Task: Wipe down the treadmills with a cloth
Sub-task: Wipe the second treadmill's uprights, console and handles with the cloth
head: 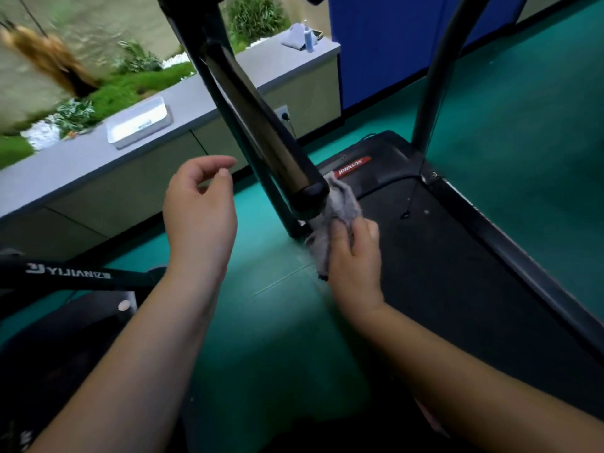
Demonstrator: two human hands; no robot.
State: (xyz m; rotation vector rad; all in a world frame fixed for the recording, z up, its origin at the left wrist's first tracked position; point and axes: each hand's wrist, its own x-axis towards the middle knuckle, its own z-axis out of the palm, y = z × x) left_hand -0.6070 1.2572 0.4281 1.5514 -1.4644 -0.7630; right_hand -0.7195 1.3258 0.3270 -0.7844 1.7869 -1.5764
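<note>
Closest in, two bare forearms reach forward over the green floor [261, 322]. The right hand [354, 256] has its fingers curled round a crumpled grey cloth [340, 207], holding it bunched against the rounded end of the treadmill's black handrail [310, 191], just above the near edge of the deck. The left hand [199, 204] hangs in the air beside the rail, fingers loosely bent and thumb near the fingertips, holding nothing. Beyond the cloth lies the dark belt [441, 256] of the treadmill, with a red label [353, 166] at its front end. At the left sits part of another black machine [65, 273] with white lettering. Further back a long grey counter [81, 165] carries a white tray [139, 125] and, at its far end, a blue bottle [309, 35]. Green plants [255, 14] show behind it.
</note>
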